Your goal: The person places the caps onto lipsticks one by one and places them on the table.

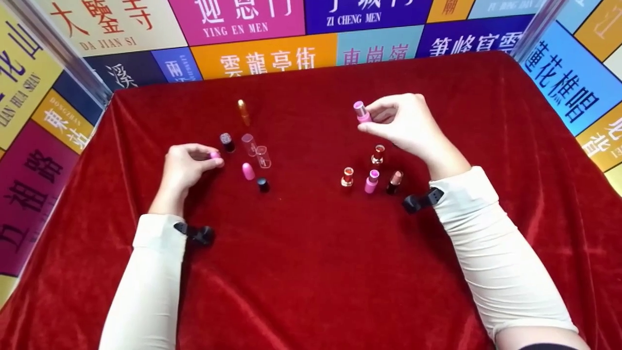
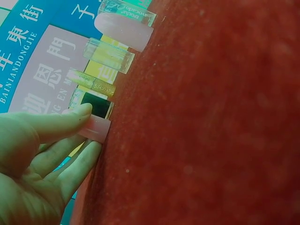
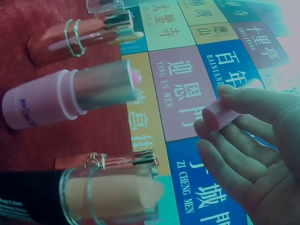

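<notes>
At the left, my left hand [image 1: 187, 165] pinches a small pink lipstick cap [image 1: 214, 155] between thumb and fingers. In the left wrist view this cap [image 2: 96, 130] stands at the cloth. My right hand [image 1: 406, 121] holds a pink lipstick [image 1: 360, 112] with a silver collar, raised over the far right part of the table. The right wrist view shows only its pink base [image 3: 220, 115] plainly. Below that hand stand several uncapped lipsticks: a red one [image 1: 378, 154], an orange-red one [image 1: 347, 177], a pink one [image 1: 372, 181] and a black-based one [image 1: 395, 182].
Beside my left hand are a glittery black cap [image 1: 227, 142], two clear caps [image 1: 249, 145], a pink cap [image 1: 248, 171] and a dark cap [image 1: 263, 184]. A gold tube [image 1: 244, 113] stands behind them. Red velvet [image 1: 291, 267] covers the table; printed panels [image 1: 262, 58] border its back.
</notes>
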Demonstrator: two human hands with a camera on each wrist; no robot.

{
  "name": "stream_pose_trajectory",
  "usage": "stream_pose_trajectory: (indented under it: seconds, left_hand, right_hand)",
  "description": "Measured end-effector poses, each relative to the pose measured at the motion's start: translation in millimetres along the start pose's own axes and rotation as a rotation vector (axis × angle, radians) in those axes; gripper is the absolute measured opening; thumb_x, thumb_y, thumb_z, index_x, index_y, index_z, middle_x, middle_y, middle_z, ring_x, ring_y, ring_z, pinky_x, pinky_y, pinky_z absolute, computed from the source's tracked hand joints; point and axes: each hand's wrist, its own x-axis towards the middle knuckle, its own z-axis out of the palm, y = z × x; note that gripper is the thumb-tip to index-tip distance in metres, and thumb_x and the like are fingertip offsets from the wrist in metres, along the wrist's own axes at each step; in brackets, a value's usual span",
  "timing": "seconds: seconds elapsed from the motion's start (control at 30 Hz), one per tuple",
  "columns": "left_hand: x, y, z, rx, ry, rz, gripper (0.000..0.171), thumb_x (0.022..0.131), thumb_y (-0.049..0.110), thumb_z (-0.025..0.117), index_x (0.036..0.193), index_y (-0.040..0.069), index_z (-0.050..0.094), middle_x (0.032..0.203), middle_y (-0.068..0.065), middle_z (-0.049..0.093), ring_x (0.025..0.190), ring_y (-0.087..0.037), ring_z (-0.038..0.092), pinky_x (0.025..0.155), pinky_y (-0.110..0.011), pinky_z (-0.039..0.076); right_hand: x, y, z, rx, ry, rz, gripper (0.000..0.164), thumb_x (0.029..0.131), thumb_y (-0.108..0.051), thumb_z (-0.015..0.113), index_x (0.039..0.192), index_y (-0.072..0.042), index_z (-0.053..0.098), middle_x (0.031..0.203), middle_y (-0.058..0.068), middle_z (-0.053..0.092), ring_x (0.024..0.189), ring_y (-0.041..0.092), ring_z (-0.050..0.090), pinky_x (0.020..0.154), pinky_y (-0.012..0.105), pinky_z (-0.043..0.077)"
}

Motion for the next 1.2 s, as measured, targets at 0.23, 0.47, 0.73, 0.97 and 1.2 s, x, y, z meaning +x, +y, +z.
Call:
stream_pose_trajectory:
  seconds: [0.23, 0.47, 0.73, 0.97, 1.2]
  left_hand:
    - [-0.1, 0.0, 1.5, 0.014, 0.006, 0.005, 0.028, 0.085, 0.014, 0.093, 0.106, 0.001, 0.081, 0.087, 0.006, 0.077, 0.087, -0.004, 0.067, 0.074, -0.016, 0.05]
    - [-0.8, 11.8, -1.3, 0.139, 0.094, 0.09, 0.019, 0.086, 0.015, 0.091, 0.1, 0.005, 0.083, 0.092, -0.005, 0.08, 0.084, 0.001, 0.066, 0.078, -0.015, 0.048]
    - [-6.0, 65.7, -5.6, 0.008, 0.218, 0.217, 0.021, 0.091, 0.018, 0.088, 0.105, 0.003, 0.083, 0.095, -0.005, 0.081, 0.083, 0.0, 0.07, 0.083, -0.017, 0.053]
    - [-3.8, 123.6, 16.0, -0.353, 0.107, 0.309, 0.018, 0.09, 0.009, 0.086, 0.104, -0.001, 0.081, 0.089, -0.006, 0.08, 0.085, -0.014, 0.077, 0.083, -0.025, 0.058]
    - [-9.5, 142.7, 41.5, -0.637, 0.01, 0.346, 0.021, 0.089, 0.007, 0.086, 0.107, -0.002, 0.08, 0.091, -0.011, 0.08, 0.086, -0.024, 0.077, 0.076, -0.029, 0.061]
  right_hand:
    - [-1, -1, 5, -0.029, -0.003, -0.036, 0.023, 0.087, -0.02, 0.09, 0.105, -0.008, 0.085, 0.095, 0.009, 0.081, 0.076, -0.001, 0.07, 0.072, 0.013, 0.053]
    - [-3, 0, 9, -0.041, -0.022, -0.03, 0.023, 0.088, -0.019, 0.09, 0.107, -0.008, 0.084, 0.096, 0.009, 0.081, 0.078, 0.004, 0.072, 0.073, 0.013, 0.053]
    - [-2, -8, 11, -0.048, -0.055, -0.047, 0.024, 0.089, -0.021, 0.088, 0.109, -0.008, 0.084, 0.097, 0.008, 0.082, 0.081, 0.002, 0.072, 0.072, 0.013, 0.053]
    - [-2, -13, 12, -0.046, -0.066, -0.058, 0.024, 0.088, -0.019, 0.089, 0.109, -0.009, 0.084, 0.096, 0.007, 0.081, 0.081, 0.004, 0.072, 0.073, 0.014, 0.053]
    - [-4, -16, 11, -0.037, -0.077, -0.068, 0.024, 0.088, -0.02, 0.089, 0.11, -0.009, 0.084, 0.097, 0.006, 0.081, 0.082, 0.008, 0.073, 0.073, 0.014, 0.054]
